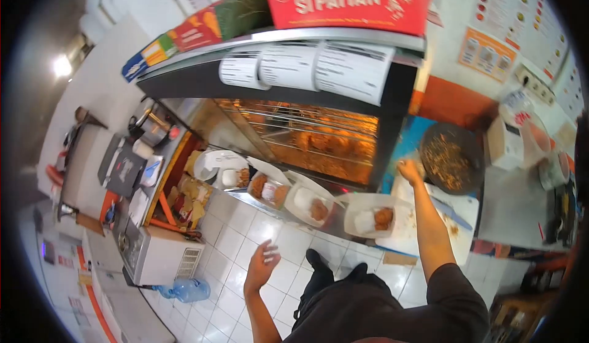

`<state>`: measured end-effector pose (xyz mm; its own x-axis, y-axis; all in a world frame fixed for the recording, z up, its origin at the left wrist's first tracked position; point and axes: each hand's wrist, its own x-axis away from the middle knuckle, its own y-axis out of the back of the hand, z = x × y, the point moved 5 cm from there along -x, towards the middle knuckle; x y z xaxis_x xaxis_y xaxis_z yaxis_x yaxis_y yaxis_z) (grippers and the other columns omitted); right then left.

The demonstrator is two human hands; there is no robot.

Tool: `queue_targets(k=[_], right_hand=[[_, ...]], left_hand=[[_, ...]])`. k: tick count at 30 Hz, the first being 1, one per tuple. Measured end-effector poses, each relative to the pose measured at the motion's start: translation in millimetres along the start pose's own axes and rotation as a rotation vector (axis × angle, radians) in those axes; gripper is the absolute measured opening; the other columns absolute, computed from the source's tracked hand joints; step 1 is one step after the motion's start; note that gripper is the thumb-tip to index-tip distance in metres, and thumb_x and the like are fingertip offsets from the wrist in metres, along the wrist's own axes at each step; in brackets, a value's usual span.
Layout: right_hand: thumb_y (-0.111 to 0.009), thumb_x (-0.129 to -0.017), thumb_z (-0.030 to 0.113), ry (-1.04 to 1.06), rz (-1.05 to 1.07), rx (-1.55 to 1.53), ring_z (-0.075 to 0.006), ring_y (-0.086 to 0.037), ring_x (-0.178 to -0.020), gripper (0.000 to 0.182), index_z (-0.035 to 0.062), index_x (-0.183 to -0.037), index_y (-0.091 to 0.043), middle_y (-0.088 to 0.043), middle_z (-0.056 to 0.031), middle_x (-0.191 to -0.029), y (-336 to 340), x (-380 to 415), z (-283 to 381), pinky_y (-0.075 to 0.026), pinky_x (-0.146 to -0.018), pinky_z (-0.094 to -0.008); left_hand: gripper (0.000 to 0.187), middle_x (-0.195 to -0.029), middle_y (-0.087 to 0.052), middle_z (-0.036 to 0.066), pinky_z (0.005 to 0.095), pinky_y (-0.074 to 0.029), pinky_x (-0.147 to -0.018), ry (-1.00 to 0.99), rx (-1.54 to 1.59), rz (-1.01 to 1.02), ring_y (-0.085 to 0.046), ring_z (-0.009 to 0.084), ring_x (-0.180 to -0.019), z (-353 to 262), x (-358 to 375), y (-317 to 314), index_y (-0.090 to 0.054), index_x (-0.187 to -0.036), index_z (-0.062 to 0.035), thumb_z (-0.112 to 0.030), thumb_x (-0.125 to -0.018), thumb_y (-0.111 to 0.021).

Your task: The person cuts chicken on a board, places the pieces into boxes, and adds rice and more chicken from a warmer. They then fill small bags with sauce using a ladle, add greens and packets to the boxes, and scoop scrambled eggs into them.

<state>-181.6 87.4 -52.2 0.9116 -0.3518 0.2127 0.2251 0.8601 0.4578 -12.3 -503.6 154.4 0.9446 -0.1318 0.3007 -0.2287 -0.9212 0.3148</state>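
My right hand [409, 170] is closed just left of a dark round pan [453, 158] of brown shredded food; what its fingers hold, if anything, is too small to tell. Below it lies a white cutting board [455, 236] with a knife [451, 213] on it. My left hand [264, 263] hangs over the tiled floor, fingers apart and holding nothing. Several open paper boxes stand in a row along the counter edge; the nearest to my right hand is a box [371, 228] with white rice and a brown fried piece.
Behind the boxes is a lit glass display case [319, 137] with receipts [353, 67] hanging on its top. A blue water bottle [191, 290] lies on the floor at left. A white box [504, 144] and a grey container [554, 170] stand at right.
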Motion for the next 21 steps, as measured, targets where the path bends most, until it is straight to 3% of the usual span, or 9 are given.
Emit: queue_targets(k=[4,5,9,11,14,16,18,19,21], right_hand=[[-0.043,-0.098,0.035,-0.288,0.150,-0.724,-0.0249,-0.057,-0.069,0.039,0.0051,-0.105,-0.067,-0.067,-0.0099,-0.088,-55,-6,24,-0.049,-0.068,-0.0391],[-0.036,-0.100,0.041,-0.232,0.216,-0.735,-0.0246,-0.061,-0.080,0.047,0.0058,-0.118,-0.061,-0.067,-0.0112,-0.100,-67,-33,-2,-0.050,-0.075,-0.0440],[-0.045,-0.098,0.035,-0.353,0.253,-0.789,-0.0265,-0.066,-0.085,0.039,0.0045,-0.111,-0.067,-0.070,-0.0109,-0.099,-49,-31,10,-0.052,-0.077,-0.0459],[-0.058,-0.091,0.025,0.057,0.033,-0.047,-0.0312,-0.070,-0.089,0.030,0.0022,-0.105,-0.071,-0.073,-0.0151,-0.097,-28,-42,15,-0.054,-0.080,-0.0461],[-0.067,-0.081,0.015,0.289,-0.254,0.359,-0.0375,-0.070,-0.087,0.026,-0.0003,-0.102,-0.072,-0.073,-0.0201,-0.091,-7,-14,52,-0.054,-0.079,-0.0448],[-0.066,-0.078,0.015,0.271,-0.240,0.440,-0.0410,-0.068,-0.090,0.030,0.0001,-0.104,-0.072,-0.071,-0.0247,-0.094,-1,-11,55,-0.054,-0.081,-0.0466],[-0.066,-0.080,0.016,0.484,-0.353,0.453,-0.0441,-0.066,-0.090,0.029,0.0005,-0.104,-0.072,-0.070,-0.0241,-0.091,10,11,64,-0.053,-0.081,-0.0476],[-0.065,-0.084,0.015,0.558,-0.518,0.541,-0.0341,-0.068,-0.082,0.024,0.0001,-0.103,-0.071,-0.070,-0.0185,-0.085,22,34,74,-0.052,-0.077,-0.0394],[-0.063,-0.089,0.014,0.336,-0.637,0.218,-0.0231,-0.065,-0.078,0.020,-0.0005,-0.101,-0.070,-0.068,-0.0124,-0.083,51,108,165,-0.050,-0.075,-0.0327]], left_hand=[[0.056,-0.126,-0.060,0.013,0.0316,-0.051,-0.092,0.109,0.029,0.011,-0.062,0.0209,-0.112,7,33,9,-0.042,-0.143,-0.0020,-0.004,-0.093,-0.065],[0.056,-0.127,-0.059,0.013,0.0320,-0.051,-0.094,0.120,0.025,0.023,-0.062,0.0210,-0.114,6,35,10,-0.041,-0.144,-0.0028,-0.006,-0.093,-0.066],[0.056,-0.127,-0.059,0.011,0.0321,-0.050,-0.095,0.095,0.029,0.094,-0.062,0.0201,-0.113,-14,24,15,-0.042,-0.143,-0.0032,-0.008,-0.094,-0.066],[0.055,-0.128,-0.059,0.010,0.0317,-0.050,-0.095,-0.013,0.017,0.130,-0.062,0.0197,-0.113,-39,2,26,-0.043,-0.142,-0.0034,-0.007,-0.093,-0.067],[0.050,-0.133,-0.058,0.010,0.0345,-0.050,-0.096,-0.427,-0.169,0.117,-0.061,0.0199,-0.114,-104,-46,51,-0.050,-0.136,-0.0027,-0.008,-0.090,-0.070],[0.045,-0.131,-0.059,0.012,0.0326,-0.050,-0.096,-0.577,-0.364,-0.137,-0.060,0.0194,-0.115,-183,-65,67,-0.053,-0.133,-0.0025,-0.007,-0.091,-0.068],[0.045,-0.128,-0.061,0.013,0.0318,-0.049,-0.096,-0.704,-0.071,-0.197,-0.060,0.0198,-0.116,-232,-103,79,-0.052,-0.134,-0.0023,-0.008,-0.092,-0.067],[0.046,-0.126,-0.061,0.013,0.0323,-0.049,-0.095,-0.818,0.006,-0.236,-0.060,0.0196,-0.114,-266,-108,77,-0.050,-0.135,-0.0022,-0.008,-0.092,-0.067],[0.047,-0.123,-0.062,0.012,0.0325,-0.049,-0.092,-0.990,0.155,-0.280,-0.060,0.0185,-0.109,-326,-117,68,-0.049,-0.134,-0.0013,-0.010,-0.092,-0.068]])
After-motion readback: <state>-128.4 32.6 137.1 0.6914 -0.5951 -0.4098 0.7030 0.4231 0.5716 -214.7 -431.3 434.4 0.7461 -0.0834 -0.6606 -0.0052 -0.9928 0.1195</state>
